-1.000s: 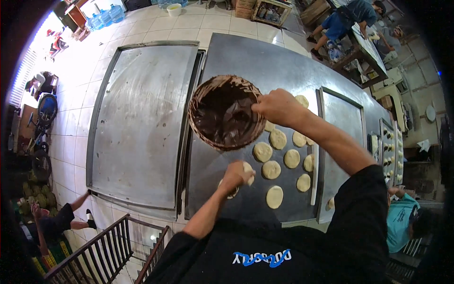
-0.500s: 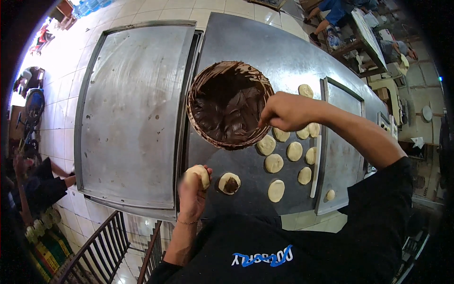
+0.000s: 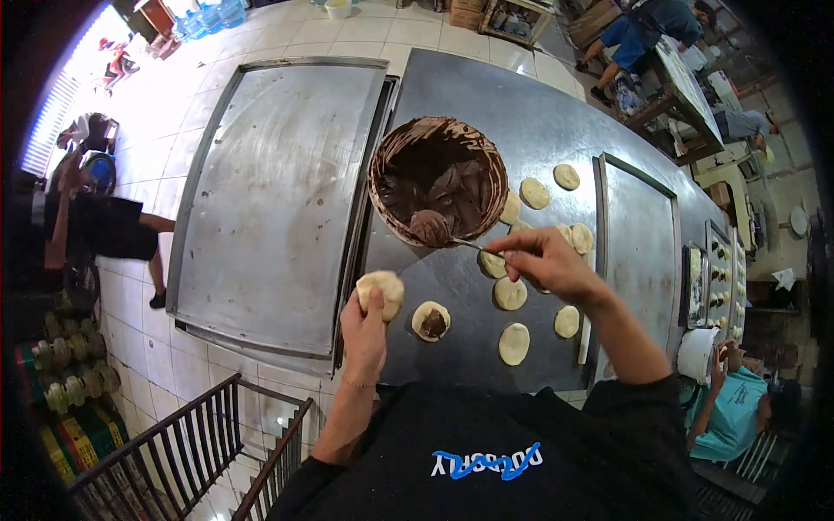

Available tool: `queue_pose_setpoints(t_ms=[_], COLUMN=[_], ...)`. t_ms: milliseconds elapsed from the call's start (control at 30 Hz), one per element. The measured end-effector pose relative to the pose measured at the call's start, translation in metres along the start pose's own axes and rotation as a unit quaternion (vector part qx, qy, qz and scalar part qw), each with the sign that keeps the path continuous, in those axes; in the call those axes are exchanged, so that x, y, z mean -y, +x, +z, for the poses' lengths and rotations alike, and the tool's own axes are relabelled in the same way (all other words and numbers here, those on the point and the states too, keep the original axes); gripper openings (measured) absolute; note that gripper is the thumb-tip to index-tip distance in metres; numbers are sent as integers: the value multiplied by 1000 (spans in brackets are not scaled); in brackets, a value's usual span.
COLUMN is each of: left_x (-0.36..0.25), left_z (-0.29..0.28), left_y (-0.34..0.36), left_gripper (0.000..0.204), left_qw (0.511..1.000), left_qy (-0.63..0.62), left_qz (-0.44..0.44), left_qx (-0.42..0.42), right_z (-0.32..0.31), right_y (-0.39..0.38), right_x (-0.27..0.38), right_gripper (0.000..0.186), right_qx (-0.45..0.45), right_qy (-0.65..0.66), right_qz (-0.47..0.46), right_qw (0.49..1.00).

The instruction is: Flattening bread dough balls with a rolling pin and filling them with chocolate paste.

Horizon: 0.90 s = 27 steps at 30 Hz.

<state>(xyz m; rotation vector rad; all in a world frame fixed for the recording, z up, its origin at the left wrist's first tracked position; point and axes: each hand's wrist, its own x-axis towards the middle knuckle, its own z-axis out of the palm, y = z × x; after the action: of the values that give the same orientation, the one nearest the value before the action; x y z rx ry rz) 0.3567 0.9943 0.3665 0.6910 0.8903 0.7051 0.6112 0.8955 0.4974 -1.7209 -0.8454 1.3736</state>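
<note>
My left hand is closed around a pale dough round, held above the table just short of the tub. My right hand grips the thin handle of a spoon. A brown lump of chocolate filling sits on the spoon's bowl, over the near inside of the tub. The round tub has chocolate smeared along its rim and more dark filling inside. Below it lies a flattened dough round topped with chocolate. Several plain dough rounds are spread on the right, some partly behind my right hand.
A large metal tray lies left of the dark worktop; another tray lies on the right. A dark railing stands at lower left. One person is at far left, another in teal at right.
My right hand has drawn back from the tub toward me, and the loaded spoon now shows. My left hand with the dough has come up closer to the tub. The whole view has shifted.
</note>
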Motion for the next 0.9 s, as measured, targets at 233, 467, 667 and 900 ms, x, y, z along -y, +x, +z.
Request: queue_pose_setpoints(t_ms=[233,467,667,900], left_x=[-20,-18,7,65], left_z=[70,88,91,104], left_y=[-21,-39,-5,52], left_gripper=[37,52,49,37], left_qw=[994,965,951,689], left_qy=[25,-106,-44,679], left_qz=[-35,-157,-215,99], left_qx=[101,183,217,234], right_z=[57,19,-14,-22], right_y=[-56,-97,-121,-93], right_x=[-84,-103,-118,-119], right_gripper=[29,39,25,28], right_qx=[-197,-303,-382,-338], right_qy=[-21,-337,-95,229], right_qz=[-268,-351,-269,-197], right_qw=[943,819,879,891])
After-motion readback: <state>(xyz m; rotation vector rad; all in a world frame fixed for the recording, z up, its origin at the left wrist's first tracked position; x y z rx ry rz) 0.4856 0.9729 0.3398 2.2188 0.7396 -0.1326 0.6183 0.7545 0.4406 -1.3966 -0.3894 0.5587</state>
